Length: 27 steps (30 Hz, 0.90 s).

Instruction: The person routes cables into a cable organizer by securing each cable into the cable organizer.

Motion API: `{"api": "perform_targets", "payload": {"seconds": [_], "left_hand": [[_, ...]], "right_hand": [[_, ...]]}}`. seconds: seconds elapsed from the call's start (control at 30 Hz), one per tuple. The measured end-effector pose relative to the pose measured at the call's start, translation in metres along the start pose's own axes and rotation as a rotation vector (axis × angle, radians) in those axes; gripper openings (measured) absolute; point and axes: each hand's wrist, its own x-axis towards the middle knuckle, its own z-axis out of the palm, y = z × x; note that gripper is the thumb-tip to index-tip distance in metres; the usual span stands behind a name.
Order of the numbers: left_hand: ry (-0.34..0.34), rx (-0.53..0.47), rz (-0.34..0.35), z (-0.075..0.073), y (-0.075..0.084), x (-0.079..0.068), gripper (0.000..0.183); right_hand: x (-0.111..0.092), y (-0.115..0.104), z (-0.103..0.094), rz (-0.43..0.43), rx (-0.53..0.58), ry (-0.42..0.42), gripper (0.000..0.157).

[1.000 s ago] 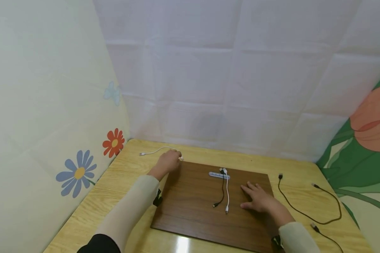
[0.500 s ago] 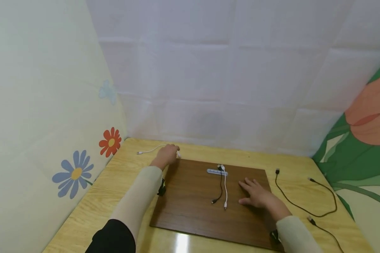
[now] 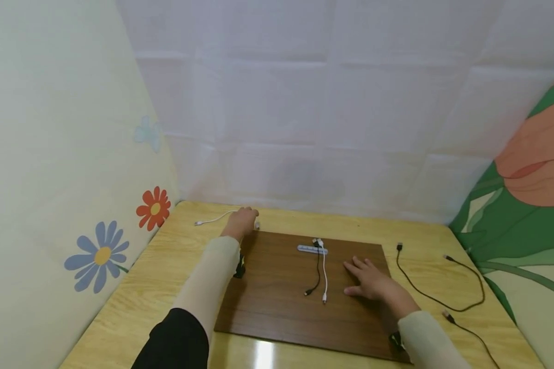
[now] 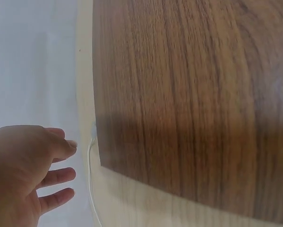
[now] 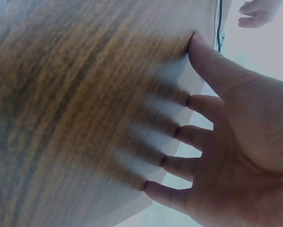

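Cables (image 3: 324, 269) number five: two white, three black.

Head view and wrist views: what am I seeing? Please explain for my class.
No robot here: a person's left hand and right hand. The head picture looks down from a head-worn camera; each wrist picture comes from that wrist's own camera. On the table lies a brown board bearing a light-blue strip, a black cable and a white cable. Two more black cables lie to its right. The left hand is near another white cable; the right hand touches the board. Neither appears to hold anything.
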Motion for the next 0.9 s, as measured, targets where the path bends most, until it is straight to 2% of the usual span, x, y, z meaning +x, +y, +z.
{"api": "perform_targets", "payload": {"seconds": [0.27, 0.67, 0.9], "left_hand": [[0.023, 0.023, 0.018, 0.012, 0.0, 0.007, 0.032], [-0.001, -0.008, 0.026, 0.024, -0.001, 0.001, 0.033], [0.012, 0.002, 0.022, 0.023, 0.003, -0.001, 0.025]], "right_hand": [[-0.002, -0.003, 0.002, 0.004, 0.008, -0.004, 0.082], [-0.003, -0.002, 0.009, 0.022, 0.016, -0.004, 0.082], [-0.003, -0.002, 0.007, 0.035, 0.016, -0.011, 0.082]]}}
